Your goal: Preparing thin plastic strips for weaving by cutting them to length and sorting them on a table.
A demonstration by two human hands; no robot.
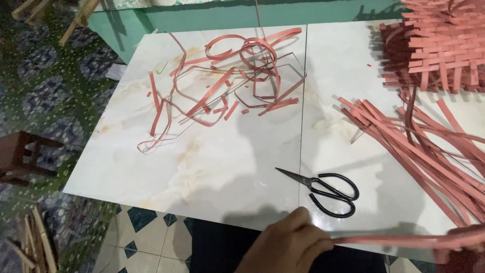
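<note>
2 hands [288, 247] seemingly pinch strip [384, 238]; scissors [328, 192] just beyond.

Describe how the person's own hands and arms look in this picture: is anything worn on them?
Only the left hand shows clearly, at the bottom edge. It is bare: no glove, ring or watch visible, and no sleeve reaches into view. The fingers are bent and the knuckles show. The right hand is a blurred shape at the bottom right corner, too unclear to tell what is worn.
</note>
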